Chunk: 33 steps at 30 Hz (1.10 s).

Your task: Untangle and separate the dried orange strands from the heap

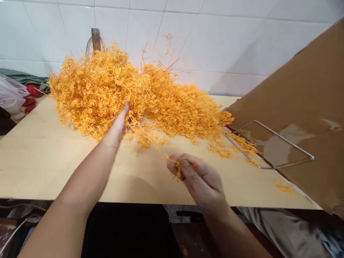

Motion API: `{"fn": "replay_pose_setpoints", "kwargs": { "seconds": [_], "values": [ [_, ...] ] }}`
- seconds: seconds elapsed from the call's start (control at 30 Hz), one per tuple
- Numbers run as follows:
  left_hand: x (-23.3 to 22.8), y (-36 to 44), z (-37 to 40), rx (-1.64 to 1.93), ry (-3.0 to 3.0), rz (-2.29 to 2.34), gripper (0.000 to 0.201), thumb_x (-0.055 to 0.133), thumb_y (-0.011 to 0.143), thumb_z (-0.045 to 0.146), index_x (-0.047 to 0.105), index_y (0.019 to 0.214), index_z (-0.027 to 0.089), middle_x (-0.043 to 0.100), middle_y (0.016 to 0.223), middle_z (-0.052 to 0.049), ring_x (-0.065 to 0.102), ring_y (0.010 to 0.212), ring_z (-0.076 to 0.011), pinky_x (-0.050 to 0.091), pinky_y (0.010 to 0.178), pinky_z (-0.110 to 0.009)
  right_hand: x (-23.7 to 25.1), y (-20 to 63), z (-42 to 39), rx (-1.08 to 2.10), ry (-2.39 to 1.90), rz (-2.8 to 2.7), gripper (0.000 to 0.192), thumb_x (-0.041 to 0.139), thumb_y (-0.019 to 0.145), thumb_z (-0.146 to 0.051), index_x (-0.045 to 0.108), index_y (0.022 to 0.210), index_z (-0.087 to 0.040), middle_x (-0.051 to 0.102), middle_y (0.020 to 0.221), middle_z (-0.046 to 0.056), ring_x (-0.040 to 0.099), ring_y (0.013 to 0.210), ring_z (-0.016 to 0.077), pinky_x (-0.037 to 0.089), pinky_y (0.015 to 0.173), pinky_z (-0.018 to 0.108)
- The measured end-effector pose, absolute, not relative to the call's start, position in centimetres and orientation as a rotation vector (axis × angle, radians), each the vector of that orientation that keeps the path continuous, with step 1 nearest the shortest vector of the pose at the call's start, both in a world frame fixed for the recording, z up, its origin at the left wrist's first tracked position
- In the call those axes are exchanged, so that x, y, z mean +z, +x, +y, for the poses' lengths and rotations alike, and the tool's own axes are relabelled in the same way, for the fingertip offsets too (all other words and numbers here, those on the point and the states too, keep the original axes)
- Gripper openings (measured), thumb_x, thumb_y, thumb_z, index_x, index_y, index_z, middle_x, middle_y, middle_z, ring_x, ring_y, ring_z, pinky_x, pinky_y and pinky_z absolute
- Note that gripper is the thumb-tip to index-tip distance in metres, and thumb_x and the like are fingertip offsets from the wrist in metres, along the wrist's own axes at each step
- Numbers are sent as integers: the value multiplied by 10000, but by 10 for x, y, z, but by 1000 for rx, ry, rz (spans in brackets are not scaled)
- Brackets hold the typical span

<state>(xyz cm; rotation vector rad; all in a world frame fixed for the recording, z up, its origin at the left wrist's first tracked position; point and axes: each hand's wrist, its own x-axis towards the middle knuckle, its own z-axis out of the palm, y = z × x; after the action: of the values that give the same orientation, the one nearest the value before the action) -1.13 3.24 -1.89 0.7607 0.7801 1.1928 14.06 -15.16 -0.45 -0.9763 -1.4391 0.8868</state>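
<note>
A big heap of frilly orange plastic-looking sprigs (104, 89) lies across the back of the table. My left hand (120, 123) presses against the heap's front edge, thumb stretched upward and the other fingers mostly hidden. Lower and to the right, my right hand (200, 175) is closed in a pinch on an orange sprig (177, 168), whose small curled ends poke out between the fingers. A thin orange strand (153, 141) runs taut from that pinch back toward the heap beside my left hand.
A bent metal wire frame (285, 138) leans by a large brown cardboard box (303, 89) at the right. Loose orange bits (285, 187) lie near it. Clear plastic bags (12, 93) and red pieces (32, 91) sit at the far left. White tiles (228, 39) back the pale tabletop (34, 161).
</note>
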Motion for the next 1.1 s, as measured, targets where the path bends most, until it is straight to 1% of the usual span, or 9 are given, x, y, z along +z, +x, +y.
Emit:
{"fn": "replay_pose_setpoints", "kwargs": {
  "seconds": [0.13, 0.3, 0.4, 0.47, 0.57, 0.67, 0.8, 0.9, 1.1],
  "values": [
    [-18, -15, 32, 1100, 815, 923, 637, 612, 557, 682, 603, 1006, 231, 626, 1050, -96, 617, 929, -259, 495, 707, -354, 8, 167, -147, 800, -1012, -1376, 353, 515, 818, -418, 521, 552, -185, 436, 533, 7, 390, 504, 111, 282, 486, 287],
    [-17, -34, 36, 833, 947, 1002, 594, 685, 529, 608, 600, 935, 182, 634, 856, -114, 623, 768, -214, 506, 659, -340, 15, 198, -138, 772, -1052, -1249, 407, 594, 750, -413, 416, 463, -187, 350, 448, -13, 329, 441, 98, 227, 445, 282],
    [-14, -45, 37, 772, 1003, 985, 599, 739, 478, 558, 572, 899, 166, 617, 820, -109, 616, 690, -199, 523, 641, -369, 4, 206, -131, 833, -1193, -1138, 438, 602, 710, -476, 370, 466, -196, 309, 423, -33, 269, 398, 81, 180, 399, 257],
    [-12, -47, 35, 787, 1019, 965, 597, 744, 478, 547, 557, 895, 163, 611, 827, -108, 614, 666, -190, 530, 638, -383, -4, 206, -126, 740, -1377, -1181, 436, 586, 698, -529, 370, 506, -202, 305, 441, -47, 265, 403, 77, 188, 391, 243],
    [-9, -50, 31, 784, 1022, 892, 575, 750, 495, 513, 538, 902, 167, 617, 857, -104, 627, 688, -192, 533, 671, -414, -11, 205, -120, 440, -1613, -1346, 455, 556, 699, -551, 311, 524, -211, 258, 459, -67, 253, 421, 73, 212, 401, 237],
    [-7, -54, 28, 688, 1033, 810, 544, 777, 493, 448, 539, 898, 175, 640, 937, -124, 653, 794, -237, 524, 708, -438, -16, 213, -119, 203, -1804, -1456, 491, 545, 696, -540, 223, 516, -217, 221, 440, -73, 234, 407, 70, 218, 407, 243],
    [-5, -56, 32, 474, 1095, 779, 488, 614, 660, 548, 617, 952, 156, 633, 1070, -201, 655, 890, -276, 528, 676, -377, -25, 232, -128, 146, -2060, -1488, 486, 565, 676, -549, 253, 505, -218, 263, 423, -61, 272, 398, 85, 229, 407, 254],
    [-2, -51, 33, 407, 1134, 862, 581, 538, 653, 648, 655, 922, 147, 675, 963, -207, 670, 801, -255, 524, 591, -308, -26, 240, -137, 249, -2142, -1454, 478, 559, 688, -559, 265, 513, -226, 303, 443, -46, 300, 420, 101, 245, 426, 271],
    [24, -44, 8, 211, 1306, 785, 531, 706, 462, 614, 683, 730, 157, 703, 736, -177, 655, 599, -236, 487, 468, -281, -21, 257, -141, 317, -2294, -1339, 498, 578, 687, -565, 245, 508, -241, 303, 462, -25, 300, 443, 118, 240, 473, 318]
  ]
}}
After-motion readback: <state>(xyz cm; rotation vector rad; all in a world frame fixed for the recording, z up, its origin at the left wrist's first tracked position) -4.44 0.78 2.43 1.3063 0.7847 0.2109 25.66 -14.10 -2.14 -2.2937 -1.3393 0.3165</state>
